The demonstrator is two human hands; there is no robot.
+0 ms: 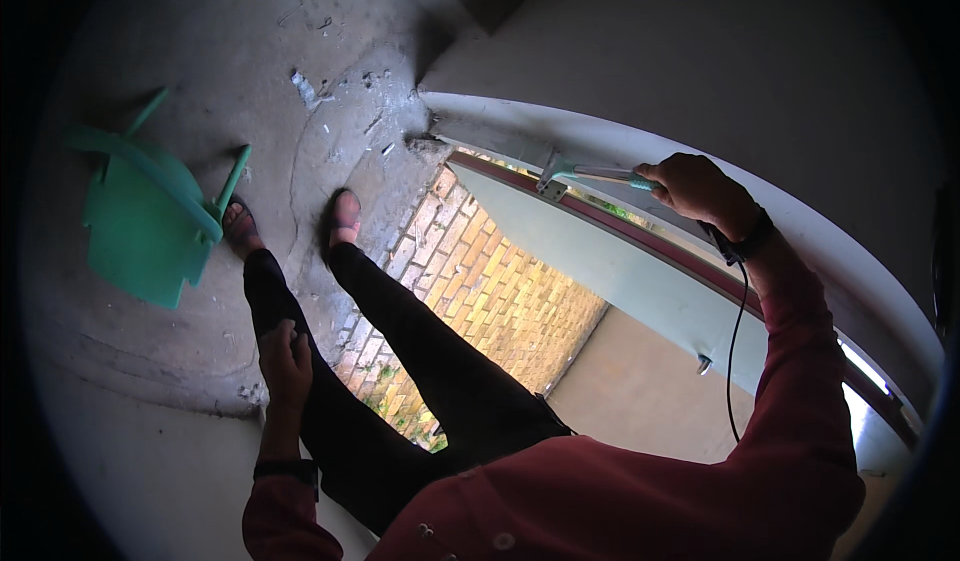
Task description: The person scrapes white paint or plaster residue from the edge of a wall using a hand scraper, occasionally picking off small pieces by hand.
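Observation:
My right hand (690, 186) is closed around the ribbed teal grip of a long-handled tool (600, 173) with a metallic shaft. The tool's angled pale head lies against the inner side of the door frame (510, 152), right beside a metal hinge (553, 190). A dark cord hangs from the band on my right wrist. My left hand (286, 362) is low in front of my left leg, fingers curled; whether it holds something small cannot be told. The pale green door (592, 253) with a metal handle (703, 364) stands open near my right arm.
A green plastic chair (146, 223) stands by my left foot on the rough concrete floor (247, 73). Scraps and debris (304, 88) lie near the wall corner. Yellowish brick paving (517, 298) with some weeds shows through the doorway. A pale wall (150, 471) is at the lower left.

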